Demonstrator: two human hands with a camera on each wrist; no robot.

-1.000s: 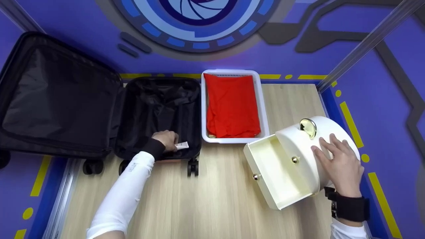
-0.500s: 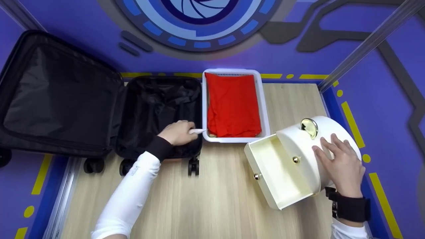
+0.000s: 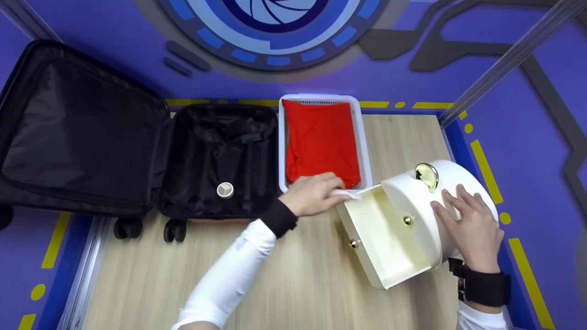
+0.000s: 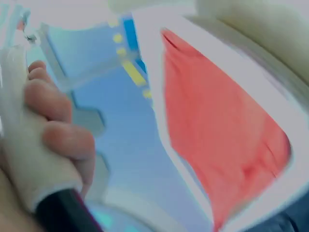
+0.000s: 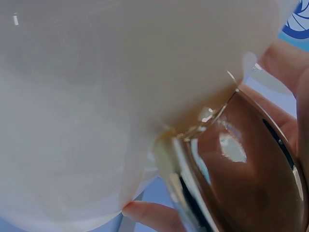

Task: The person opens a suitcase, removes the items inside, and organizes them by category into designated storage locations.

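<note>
My left hand (image 3: pixel 312 195) grips a small white squeeze tube (image 3: pixel 347 194), held over the gap between the laundry-style basket and the open drawer (image 3: pixel 385 243). In the left wrist view, fingers curl around the tube (image 4: pixel 41 150), which has a black cap (image 4: pixel 65 212). The drawer belongs to a cream, round-topped storage box (image 3: pixel 458 183) with gold knobs and a gold handle (image 3: pixel 426 177). Spread across the box's top is my right hand (image 3: pixel 472 229). From the right wrist, the shiny handle (image 5: pixel 241 159) shows large, with fingertips touching the pale shell (image 5: pixel 72 106).
An open black suitcase (image 3: pixel 220 137) lies at left, its lid (image 3: pixel 82 133) leaning back. Inside sits a round palette (image 3: pixel 225 189) with several coloured sections. A white basket (image 3: pixel 364 151) holding folded red cloth (image 3: pixel 321 142) stands beside it, against the purple wall (image 3: pixel 390 82).
My left hand has lifted the tube out of the suitcase and carried it right, past the basket's front, to the drawer's edge. The round palette has come into view. My right hand stays put.
</note>
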